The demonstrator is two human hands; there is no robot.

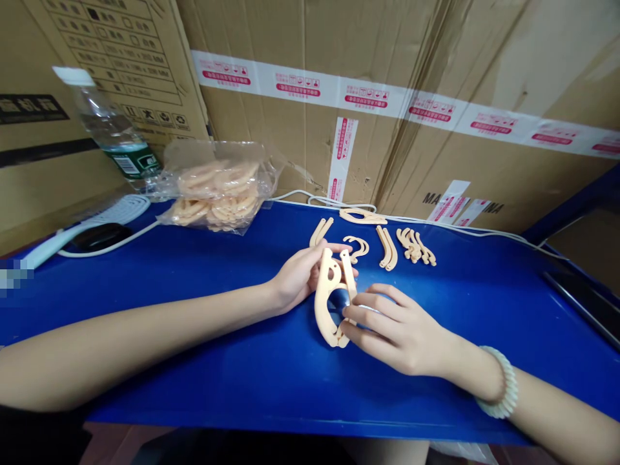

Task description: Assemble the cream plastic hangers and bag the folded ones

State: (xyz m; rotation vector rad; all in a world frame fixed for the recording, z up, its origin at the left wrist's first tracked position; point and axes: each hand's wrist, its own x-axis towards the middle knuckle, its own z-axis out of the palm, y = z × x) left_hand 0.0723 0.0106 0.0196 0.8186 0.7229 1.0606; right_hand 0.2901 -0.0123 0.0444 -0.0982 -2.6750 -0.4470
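Both hands hold a peach plastic folding clothes hanger (pixel 322 307) above the middle of the table. My left hand (pixel 303 274) is closed round its upper end from behind, with part of the fingers hidden by the hanger. At the right side of the hanger, my right hand (pixel 397 326) pinches a straight-looking arm (pixel 347 278) and its lower joint. Just beyond lie hanger hooks (pixel 359 247), two slim curved arms (pixel 321 231), another pair of curved arms (pixel 387 248) and a pile of small hooked parts (pixel 415 246). One hanger body (pixel 363 216) rests farther back.
A clear bag (pixel 217 187) of peach hanger parts stands at the back left, beside a water bottle (pixel 113 129). A white fan-shaped item (pixel 111 213) and a black object (pixel 101 237) are left. Cardboard boxes (pixel 290 135) wall the back; a white cable (pixel 450 227) runs along them. A phone-like dark slab (pixel 581 303) lies right.
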